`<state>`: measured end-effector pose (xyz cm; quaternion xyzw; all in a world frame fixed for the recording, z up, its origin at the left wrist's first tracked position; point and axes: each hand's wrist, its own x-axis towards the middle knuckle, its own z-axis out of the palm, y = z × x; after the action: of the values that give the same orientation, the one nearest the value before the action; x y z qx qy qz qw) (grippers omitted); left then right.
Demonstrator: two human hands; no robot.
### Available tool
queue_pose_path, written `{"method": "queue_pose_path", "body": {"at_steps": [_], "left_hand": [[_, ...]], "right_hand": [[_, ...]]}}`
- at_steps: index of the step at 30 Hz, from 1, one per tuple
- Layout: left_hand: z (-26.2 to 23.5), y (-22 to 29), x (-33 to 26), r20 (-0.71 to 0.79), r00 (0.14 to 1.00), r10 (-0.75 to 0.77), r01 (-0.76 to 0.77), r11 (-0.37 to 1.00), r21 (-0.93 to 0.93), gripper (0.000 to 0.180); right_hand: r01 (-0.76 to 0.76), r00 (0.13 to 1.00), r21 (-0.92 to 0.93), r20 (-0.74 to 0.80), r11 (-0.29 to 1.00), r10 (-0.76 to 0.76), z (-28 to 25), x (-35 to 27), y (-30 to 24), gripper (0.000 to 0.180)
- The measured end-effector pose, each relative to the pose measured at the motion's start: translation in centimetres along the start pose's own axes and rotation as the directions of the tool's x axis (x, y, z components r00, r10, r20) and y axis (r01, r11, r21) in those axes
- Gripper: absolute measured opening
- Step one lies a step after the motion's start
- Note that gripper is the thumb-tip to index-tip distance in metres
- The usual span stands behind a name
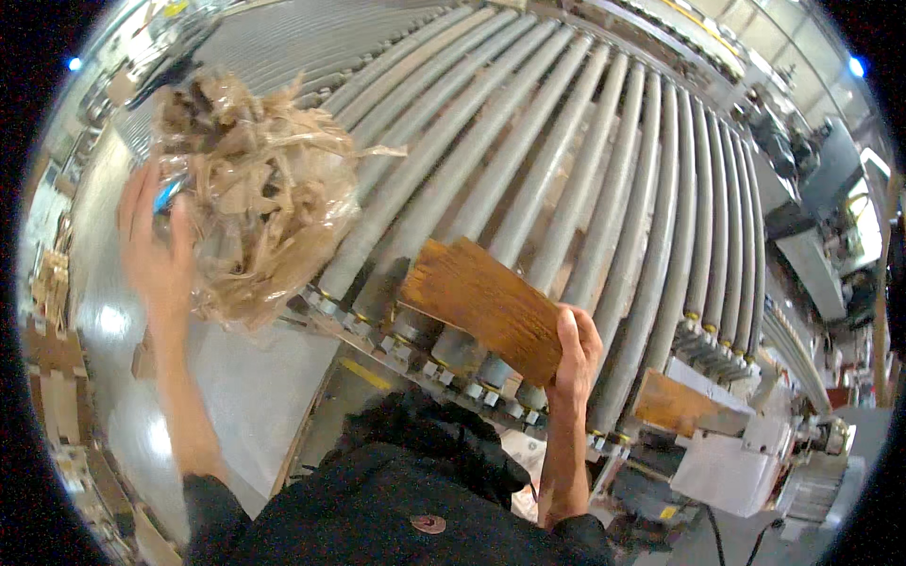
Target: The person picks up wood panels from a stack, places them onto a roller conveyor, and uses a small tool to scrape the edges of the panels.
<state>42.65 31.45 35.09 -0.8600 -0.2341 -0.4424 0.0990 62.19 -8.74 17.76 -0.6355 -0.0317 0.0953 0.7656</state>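
Note:
My right hand (pixel 573 354) grips the right end of a short brown wooden board (pixel 486 307), thumb over its top face. The board is held tilted above the near edge of the roller conveyor (pixel 557 160). At the left, my left hand (pixel 156 236) is closed on the side of a big crumpled wad of clear plastic film and brown paper (pixel 269 184). A small bright blue thing (pixel 168 195) shows between its fingers; I cannot make out what it is. The wad overlaps the conveyor's left end in view, and its underside is hidden.
Another wooden piece (pixel 675 401) lies by white sheets (pixel 727 467) at the lower right, beside machine parts. Grey floor (pixel 250 396) shows at the lower left. Cardboard boxes (pixel 57 377) stand along the left rim. Dark machinery (pixel 812 189) stands at the right.

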Motion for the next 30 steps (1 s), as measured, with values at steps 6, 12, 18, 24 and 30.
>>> {"method": "queue_pose_path", "body": {"at_steps": [6, 12, 18, 24, 30], "left_hand": [[6.3, 14.7, -7.7, 0.766, 0.637, 0.087, 0.642, 0.491, -0.589, 0.051], [10.2, 13.5, -7.4, 0.895, 0.389, 0.218, 0.904, 0.094, -0.416, 0.037], [12.2, 16.0, -7.7, 0.855, 0.432, 0.286, 0.885, 0.048, -0.463, 0.036], [15.8, 12.1, -8.7, 0.871, 0.453, 0.189, 0.886, 0.015, -0.464, 0.025], [19.7, 12.6, -8.8, 0.857, 0.469, 0.213, 0.851, 0.153, -0.503, 0.024]], "right_hand": [[-0.049, 0.967, -0.039, 0.247, 0.998, 0.057, 1.5, 0.3, -0.4, 0.028], [-0.173, 0.958, 0.129, 0.253, 0.976, 0.137, 3.9, -0.7, -1.2, 0.028], [-0.113, 0.985, 0.085, 0.144, 0.99, 0.1, 1.4, -0.4, -0.6, 0.034], [0.191, 0.951, -0.446, -0.136, 0.874, -0.277, -3.2, -5.0, -2.4, 0.036], [0.188, 0.947, -0.97, 0.137, 0.155, -0.289, -17.6, -9.2, -5.2, 0.089]]}}
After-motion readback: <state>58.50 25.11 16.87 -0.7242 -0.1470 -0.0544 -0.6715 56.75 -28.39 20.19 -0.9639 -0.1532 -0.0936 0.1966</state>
